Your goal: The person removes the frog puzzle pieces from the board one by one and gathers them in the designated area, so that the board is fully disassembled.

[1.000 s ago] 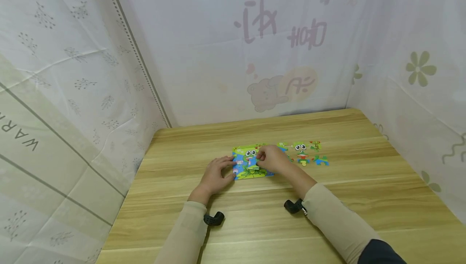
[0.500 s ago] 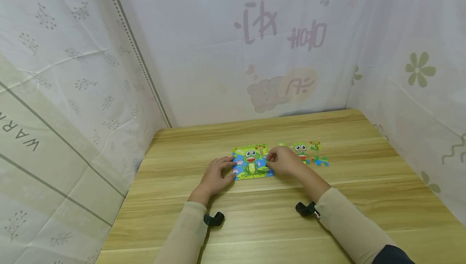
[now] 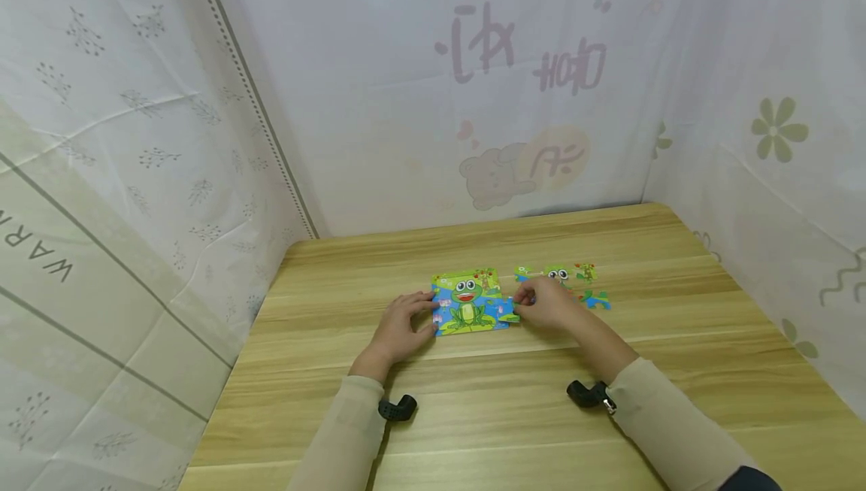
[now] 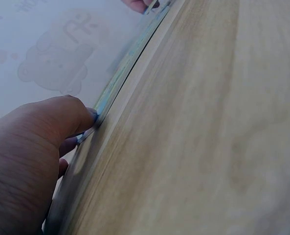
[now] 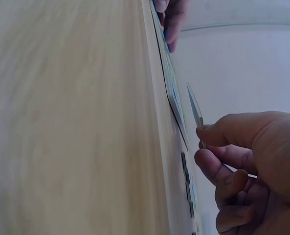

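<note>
A frog picture puzzle board (image 3: 465, 323) lies flat on the table. My left hand (image 3: 402, 325) rests at its left edge, thumb near the lower corner and fingertips higher up. Between thumb and fingers my right hand (image 3: 549, 304) pinches a blue and green puzzle piece (image 3: 508, 310), which overlaps the board's right edge in the head view. The right wrist view shows this thin piece (image 5: 195, 104) held tilted above the surface, apart from the board (image 5: 170, 81). Part of it is hidden by the fingertips.
Loose puzzle pieces lie right of the board: one with a tree (image 3: 585, 272), one with eyes (image 3: 558, 275), a blue and green one (image 3: 598, 300), and others partly behind my right hand. The wooden table (image 3: 467, 401) meets printed curtains (image 3: 406, 100) at back and sides.
My right hand has moved right with the puzzle piece, from over the frog's middle to the board's right edge, uncovering the picture. My left hand has stayed in place.
</note>
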Tool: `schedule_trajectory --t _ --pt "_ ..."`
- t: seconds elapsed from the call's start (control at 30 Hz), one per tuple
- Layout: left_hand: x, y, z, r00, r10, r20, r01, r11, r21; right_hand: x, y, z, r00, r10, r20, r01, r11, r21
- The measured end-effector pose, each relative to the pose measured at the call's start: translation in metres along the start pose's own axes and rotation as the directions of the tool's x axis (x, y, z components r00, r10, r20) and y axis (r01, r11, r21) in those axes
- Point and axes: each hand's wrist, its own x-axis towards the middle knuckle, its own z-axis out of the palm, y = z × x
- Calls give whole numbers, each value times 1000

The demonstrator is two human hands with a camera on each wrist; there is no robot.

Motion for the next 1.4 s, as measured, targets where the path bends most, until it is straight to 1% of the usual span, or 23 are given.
schedule_trajectory --t 0.13,0.33,0.53,0.63,0.87,1.17,1.4 --pt "0 -2 1 1000 -3 1 3 1000 0 -4 5 -3 1000 8 3 -8 1000 -2" --pt "1 -2 1 1000 1 2 -1 1000 3 -10 10 -5 1000 -12 6 12 1000 16" --pt "1 -1 0 1000 2 7 -2 1000 0 -17 15 -8 1000 -27 -11 27 1000 14" --pt "1 0 0 1000 10 6 -10 1000 -5 -20 19 -10 1000 -19 -18 19 1000 13" --pt "0 0 0 1000 13 4 -13 1000 -2 -25 27 -12 1000 -18 13 18 1000 22" --pt "0 -1 0 1000 13 -3 -13 1000 -9 -28 28 -14 1000 -18 19 18 999 31" --pt "0 0 0 1000 -5 -5 5 1000 -1 -30 28 -14 999 18 28 -19 999 43"
